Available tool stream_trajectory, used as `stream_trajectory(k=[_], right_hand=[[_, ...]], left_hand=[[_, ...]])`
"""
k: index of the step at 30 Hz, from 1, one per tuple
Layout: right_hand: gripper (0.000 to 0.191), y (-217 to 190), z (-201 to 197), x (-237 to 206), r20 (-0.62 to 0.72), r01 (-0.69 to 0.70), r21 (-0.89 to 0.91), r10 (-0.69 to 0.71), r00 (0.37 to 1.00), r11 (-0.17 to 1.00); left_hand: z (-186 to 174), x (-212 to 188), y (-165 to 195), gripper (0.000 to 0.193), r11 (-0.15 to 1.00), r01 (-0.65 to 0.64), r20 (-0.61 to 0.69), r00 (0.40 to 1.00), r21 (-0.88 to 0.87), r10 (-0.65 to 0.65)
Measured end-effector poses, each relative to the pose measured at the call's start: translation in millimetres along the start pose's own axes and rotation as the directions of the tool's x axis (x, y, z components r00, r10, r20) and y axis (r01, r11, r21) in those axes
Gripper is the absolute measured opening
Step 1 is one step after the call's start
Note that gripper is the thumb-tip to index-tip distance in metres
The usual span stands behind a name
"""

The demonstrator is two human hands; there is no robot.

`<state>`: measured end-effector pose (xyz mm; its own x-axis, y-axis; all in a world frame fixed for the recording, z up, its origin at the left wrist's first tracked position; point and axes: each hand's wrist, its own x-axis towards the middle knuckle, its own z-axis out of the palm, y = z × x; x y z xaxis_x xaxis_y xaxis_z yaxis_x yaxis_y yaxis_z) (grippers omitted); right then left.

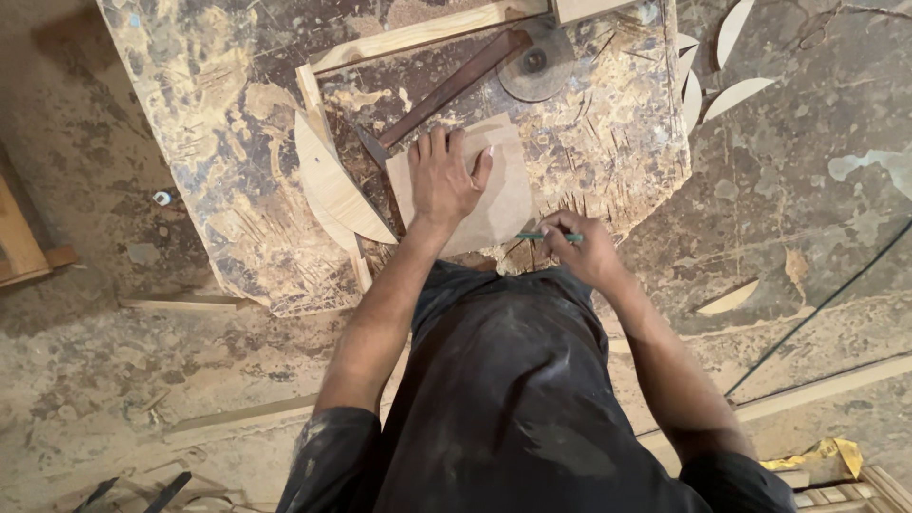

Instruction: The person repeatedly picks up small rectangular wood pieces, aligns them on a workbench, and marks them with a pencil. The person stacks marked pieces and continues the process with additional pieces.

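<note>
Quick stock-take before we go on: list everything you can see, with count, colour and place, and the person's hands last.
Workbench: one, scarred brown, centre.
Flat wood panel: one, pale tan, on the bench under the left hand.
Half-round wood piece: one, light, left of the panel.
Wood strip: one, pale, along the bench top.
Dark bar: one, brown, lying diagonally above the panel.
Round disc: one, grey, bench top right.
Curved offcuts: several, pale, floor at upper right.
Pencil: one, green, in the right hand.
Left hand: pressed flat on the panel.
Right hand: at the panel's lower edge.
</note>
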<state>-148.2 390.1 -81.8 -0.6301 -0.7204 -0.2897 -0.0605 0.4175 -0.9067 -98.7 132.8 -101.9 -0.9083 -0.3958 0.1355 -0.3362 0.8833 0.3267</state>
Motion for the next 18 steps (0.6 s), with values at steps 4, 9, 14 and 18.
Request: stream_trajectory(k=[4,9,14,18], right_hand=[[0.016,11,-15,18,-0.020,-0.179,-0.054,0.178,0.984,0.982],[0.015,20,-32,46,-0.146,0.003,0.144,0.018,0.989,0.990],[0.020,6,-3,40,-0.334,-0.144,0.151,0.188,0.924,0.978],[0.032,-6,38,5,-0.415,-0.104,-0.071,0.066,0.907,0.992]], left_hand=[[-3,0,2,0.051,1.000,-0.015,-0.011,1.000,0.013,0.015],[-9,-1,5,0.050,1.000,-0.010,0.009,1.000,0.019,0.010],[-19,-2,-1,0.054,0.997,-0.053,-0.069,0.996,-0.059,0.048],[-33,-4,-23,0.057,0.995,-0.025,-0.025,0.999,-0.100,0.022]])
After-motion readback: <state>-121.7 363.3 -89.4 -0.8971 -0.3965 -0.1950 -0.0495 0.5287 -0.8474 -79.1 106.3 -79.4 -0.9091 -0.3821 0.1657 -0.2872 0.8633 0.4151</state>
